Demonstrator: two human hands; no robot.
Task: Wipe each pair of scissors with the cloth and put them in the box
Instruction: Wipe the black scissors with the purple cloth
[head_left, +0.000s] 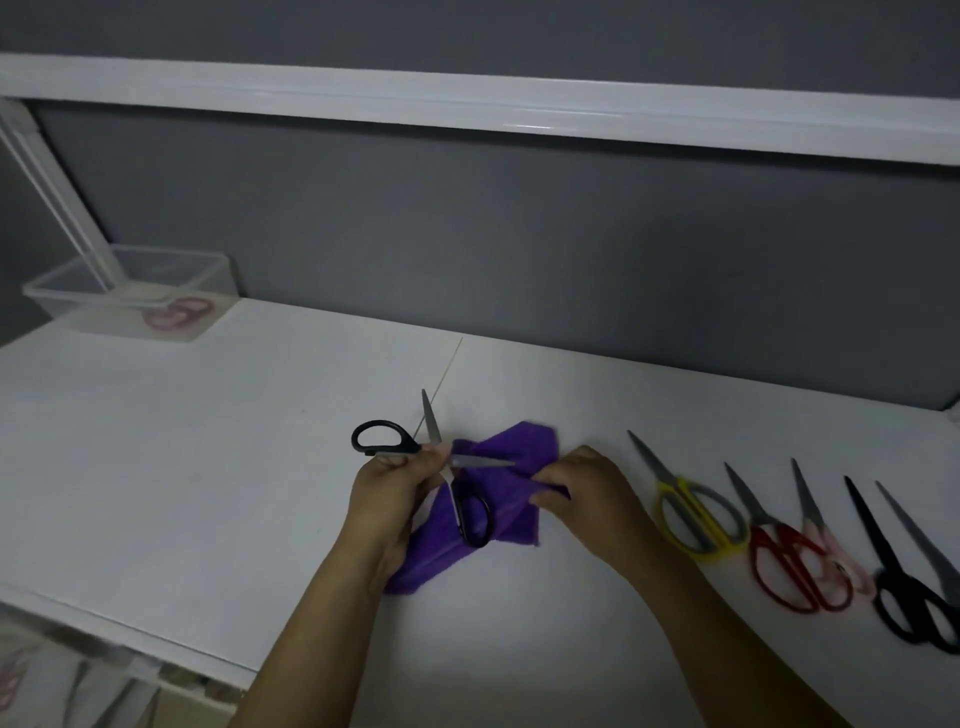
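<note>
left hand (395, 499) has fingers curled round the black-handled scissors (483, 461) near the pivot. Scissors are splayed wide: one blade points up and away, the other lies rightward across the purple cloth (519, 441). right hand (582, 493) pinches a fold of cloth by that blade's tip end, fingers curled, nothing else in it. Cloth sits on the white table (208, 441), mid-front, under both hands. Handling, my read: steel + plastic, rigid, fairly light, blades sharp & slick. While open the halves can swing on the pivot, so hold at pivot/shank, keep fingertips off the edges, wipe w/ cloth folded over the blade. Cloth is soft, floppy, bunches, so it needs a pinch. For the drop I'd close the blades and carry by the handles. Clear box (208, 260) is far back-left, well apart, pinkish pair inside. Queue at right incl. yellow pair (691, 512), red pair (779, 545), black pair (893, 577).
</note>
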